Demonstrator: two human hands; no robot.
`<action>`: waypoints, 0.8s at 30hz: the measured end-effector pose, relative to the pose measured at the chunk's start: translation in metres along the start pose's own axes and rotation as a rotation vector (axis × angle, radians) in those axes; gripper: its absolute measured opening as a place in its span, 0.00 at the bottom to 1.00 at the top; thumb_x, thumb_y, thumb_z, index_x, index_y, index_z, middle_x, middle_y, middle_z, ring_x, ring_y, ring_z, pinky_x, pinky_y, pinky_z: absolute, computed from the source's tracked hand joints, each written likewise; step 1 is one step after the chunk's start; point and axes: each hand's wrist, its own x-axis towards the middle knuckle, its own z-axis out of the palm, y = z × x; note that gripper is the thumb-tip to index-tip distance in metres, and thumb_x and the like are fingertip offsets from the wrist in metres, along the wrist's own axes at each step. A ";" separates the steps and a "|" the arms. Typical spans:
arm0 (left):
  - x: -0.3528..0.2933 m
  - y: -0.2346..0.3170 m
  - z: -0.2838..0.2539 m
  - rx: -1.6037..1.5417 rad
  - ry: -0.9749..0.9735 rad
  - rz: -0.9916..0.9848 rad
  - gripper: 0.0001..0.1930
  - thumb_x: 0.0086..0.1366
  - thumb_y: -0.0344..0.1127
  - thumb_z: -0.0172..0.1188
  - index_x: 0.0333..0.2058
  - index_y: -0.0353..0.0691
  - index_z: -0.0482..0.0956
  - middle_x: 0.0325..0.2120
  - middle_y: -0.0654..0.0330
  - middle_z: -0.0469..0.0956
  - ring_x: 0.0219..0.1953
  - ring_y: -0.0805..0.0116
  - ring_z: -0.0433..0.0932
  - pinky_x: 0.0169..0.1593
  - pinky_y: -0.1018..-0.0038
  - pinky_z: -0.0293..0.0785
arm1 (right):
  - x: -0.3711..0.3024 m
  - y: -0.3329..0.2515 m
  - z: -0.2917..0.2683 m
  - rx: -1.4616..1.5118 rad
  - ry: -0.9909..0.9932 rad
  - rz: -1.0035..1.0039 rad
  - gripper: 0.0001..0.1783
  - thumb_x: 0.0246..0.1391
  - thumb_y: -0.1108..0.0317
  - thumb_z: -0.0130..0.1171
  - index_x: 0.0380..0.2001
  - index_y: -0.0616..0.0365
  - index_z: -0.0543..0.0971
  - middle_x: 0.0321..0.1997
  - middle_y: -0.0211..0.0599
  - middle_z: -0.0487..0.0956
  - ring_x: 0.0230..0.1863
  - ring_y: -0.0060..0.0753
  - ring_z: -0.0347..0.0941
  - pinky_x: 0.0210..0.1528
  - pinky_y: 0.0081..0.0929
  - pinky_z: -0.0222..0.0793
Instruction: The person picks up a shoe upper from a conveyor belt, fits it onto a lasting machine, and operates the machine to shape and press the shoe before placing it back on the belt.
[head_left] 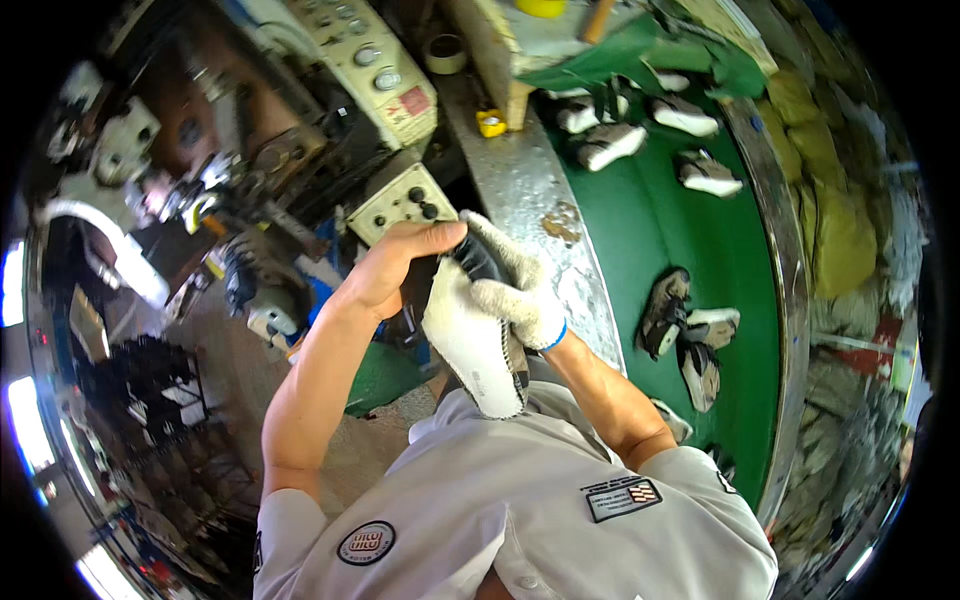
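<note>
A shoe upper (468,352) is held in front of my chest with its white, stitched underside facing up. Black material (478,258) shows at its far end, and dark edging runs down its right side. My bare left hand (392,262) grips that far end, its thumb laid across the black part and its other fingers mostly hidden. From the right, my right hand (520,290), in a white knit glove with a blue cuff, wraps around the same end and side of the upper.
To the left stands a machine with a knobbed control panel (375,70) and a smaller control box (405,203). A metal ledge (530,180) borders a green conveyor belt (640,230) carrying several shoes (612,146). A yellow tape measure (491,123) sits on the ledge; sacks (840,240) lie beyond.
</note>
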 end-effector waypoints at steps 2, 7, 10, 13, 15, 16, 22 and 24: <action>0.020 -0.016 0.024 0.130 0.038 -0.040 0.18 0.63 0.39 0.66 0.46 0.30 0.81 0.38 0.55 0.83 0.39 0.66 0.81 0.43 0.70 0.78 | -0.021 0.009 -0.023 0.111 0.084 0.003 0.48 0.48 0.65 0.71 0.70 0.66 0.61 0.64 0.39 0.72 0.62 0.27 0.67 0.65 0.26 0.61; 0.076 -0.045 0.059 0.433 -0.097 -0.014 0.17 0.65 0.41 0.63 0.42 0.30 0.82 0.36 0.62 0.81 0.36 0.76 0.76 0.42 0.75 0.73 | -0.049 0.027 -0.068 0.213 0.251 0.013 0.47 0.47 0.61 0.67 0.69 0.67 0.62 0.65 0.45 0.71 0.67 0.33 0.64 0.70 0.30 0.55; 0.117 -0.050 0.079 0.572 -0.185 -0.051 0.18 0.67 0.43 0.61 0.42 0.30 0.82 0.35 0.63 0.81 0.37 0.77 0.76 0.42 0.76 0.73 | -0.054 0.026 -0.103 0.197 0.342 0.043 0.43 0.51 0.61 0.66 0.68 0.66 0.63 0.64 0.43 0.72 0.64 0.31 0.66 0.67 0.28 0.59; 0.163 -0.063 0.103 0.510 -0.242 -0.082 0.17 0.68 0.42 0.60 0.41 0.31 0.82 0.35 0.63 0.81 0.36 0.77 0.76 0.41 0.77 0.73 | -0.056 0.035 -0.144 0.199 0.430 0.012 0.40 0.54 0.63 0.66 0.67 0.67 0.65 0.58 0.40 0.76 0.58 0.27 0.70 0.63 0.26 0.64; 0.201 -0.080 0.108 0.453 -0.253 -0.097 0.20 0.68 0.45 0.60 0.44 0.30 0.81 0.35 0.61 0.83 0.35 0.74 0.80 0.41 0.76 0.76 | -0.052 0.034 -0.175 0.148 0.477 0.038 0.39 0.55 0.62 0.66 0.67 0.67 0.65 0.54 0.38 0.78 0.52 0.26 0.73 0.58 0.25 0.68; 0.221 -0.093 0.104 0.414 -0.180 -0.128 0.24 0.68 0.50 0.61 0.44 0.30 0.81 0.35 0.60 0.83 0.35 0.74 0.80 0.41 0.76 0.77 | -0.047 0.040 -0.192 0.259 0.480 0.083 0.38 0.56 0.61 0.66 0.66 0.67 0.67 0.48 0.34 0.80 0.46 0.25 0.75 0.52 0.24 0.72; 0.239 -0.134 0.083 0.732 -0.015 0.102 0.32 0.70 0.59 0.54 0.51 0.30 0.79 0.42 0.53 0.83 0.45 0.66 0.80 0.49 0.70 0.75 | -0.024 0.056 -0.363 -0.823 0.567 0.646 0.39 0.48 0.34 0.64 0.48 0.60 0.83 0.43 0.50 0.85 0.48 0.49 0.81 0.53 0.37 0.73; 0.213 -0.149 0.050 0.804 0.128 0.041 0.23 0.69 0.49 0.61 0.48 0.32 0.81 0.36 0.60 0.84 0.40 0.74 0.79 0.45 0.74 0.74 | 0.011 0.073 -0.399 -1.079 0.553 0.761 0.55 0.47 0.27 0.60 0.59 0.71 0.71 0.54 0.60 0.79 0.57 0.54 0.76 0.58 0.40 0.70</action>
